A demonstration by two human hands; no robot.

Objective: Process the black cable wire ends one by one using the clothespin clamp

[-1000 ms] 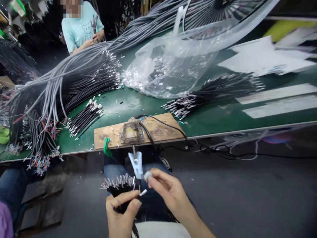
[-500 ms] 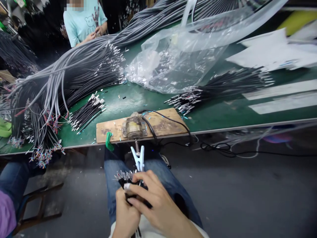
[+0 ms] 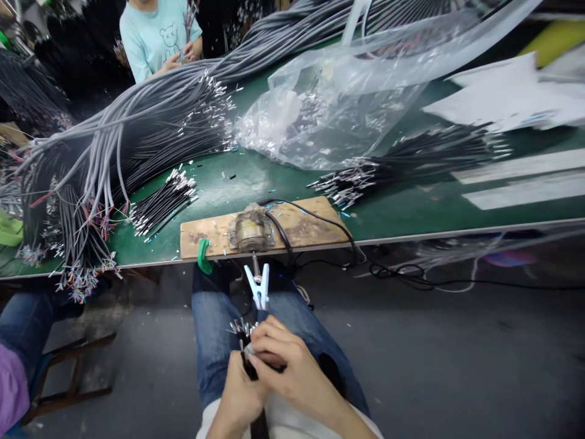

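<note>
Over my lap, my left hand [image 3: 237, 393] is closed around a bundle of black wires with metal tips [image 3: 243, 332]. My right hand [image 3: 278, 363] lies over the top of the bundle, fingers pinched among the tips; what they pinch is hidden. Just above the hands, a white clip [image 3: 258, 286] hangs from the soldering-type fixture [image 3: 250, 230] mounted on a wooden board [image 3: 306, 225] clamped to the table edge with a green clamp [image 3: 202, 256].
The green table [image 3: 402, 210] carries a huge heap of grey cables [image 3: 137, 128], a small pile of black wires [image 3: 162, 204], another pile [image 3: 411, 158], a clear plastic bag [image 3: 333, 110] and white papers [image 3: 503, 97]. A person in a teal shirt [image 3: 158, 36] works opposite. Black cords [image 3: 411, 274] hang below.
My hands have come together and drawn closer to my body. The right hand, apart from the bundle a second ago, now covers its tips. The view has tilted slightly.
</note>
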